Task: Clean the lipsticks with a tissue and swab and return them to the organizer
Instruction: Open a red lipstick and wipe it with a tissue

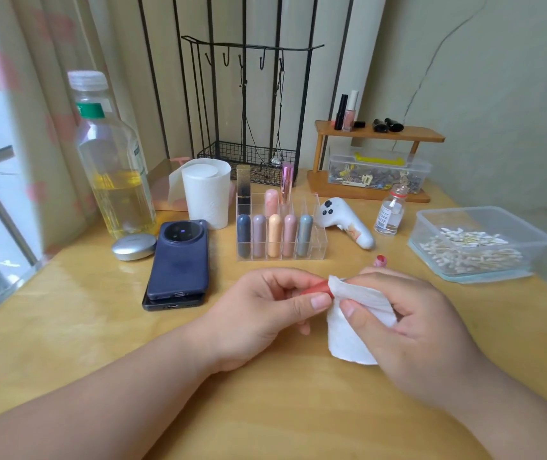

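My left hand grips a red lipstick tube low over the wooden table. My right hand pinches a white tissue wrapped over the tube's right end, which is hidden. A small red piece, perhaps the cap, shows just behind my right fingers. The clear acrylic organizer stands behind my hands with several pastel lipsticks upright in its slots. A clear tub of cotton swabs sits at the right.
Two stacked phones and a silver case lie to the left, behind them a big oil bottle and a tissue roll. A white handheld device, a small clear bottle, a wooden shelf and a wire rack stand further back.
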Tool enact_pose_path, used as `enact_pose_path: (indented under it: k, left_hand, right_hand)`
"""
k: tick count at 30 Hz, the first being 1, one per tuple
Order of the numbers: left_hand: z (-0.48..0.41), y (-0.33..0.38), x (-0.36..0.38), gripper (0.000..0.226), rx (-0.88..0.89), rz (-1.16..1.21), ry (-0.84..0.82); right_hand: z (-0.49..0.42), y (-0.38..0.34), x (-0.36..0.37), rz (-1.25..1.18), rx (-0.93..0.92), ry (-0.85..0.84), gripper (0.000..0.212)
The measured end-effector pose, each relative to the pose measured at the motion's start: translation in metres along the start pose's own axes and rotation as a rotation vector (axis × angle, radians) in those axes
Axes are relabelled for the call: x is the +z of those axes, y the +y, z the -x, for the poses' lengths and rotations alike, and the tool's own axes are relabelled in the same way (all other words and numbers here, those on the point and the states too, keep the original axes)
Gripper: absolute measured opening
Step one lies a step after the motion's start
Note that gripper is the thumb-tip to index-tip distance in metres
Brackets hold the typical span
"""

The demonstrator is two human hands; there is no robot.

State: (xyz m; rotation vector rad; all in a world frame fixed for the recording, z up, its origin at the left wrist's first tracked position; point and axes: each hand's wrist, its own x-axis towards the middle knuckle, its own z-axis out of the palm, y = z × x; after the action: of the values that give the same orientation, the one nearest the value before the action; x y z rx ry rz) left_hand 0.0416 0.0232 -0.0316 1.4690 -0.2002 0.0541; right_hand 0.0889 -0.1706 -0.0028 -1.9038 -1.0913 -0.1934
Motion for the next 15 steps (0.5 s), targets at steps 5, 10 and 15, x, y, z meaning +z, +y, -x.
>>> enact_pose_path:
  k: [5, 10, 15]
  left_hand:
    - [-0.0003, 0.001, -0.0047, 0.02, -0.083, 0.16, -0.182]
    - [-0.0024, 0.0019, -0.008, 0.034, -0.141, 0.182, -0.267]
    - [-0.0049, -0.0009, -0.01, 0.028, -0.158, 0.201, -0.276]
  right_hand:
    - [0.0057, 0.0027, -0.0022, -0.254, 0.198, -0.11, 0.011]
    - [0.0061, 0.0045, 0.002, -0.281, 0.198, -0.055, 0.012]
    - [0.007, 0.0075, 0.0067, -0.26, 0.176, -0.039, 0.024]
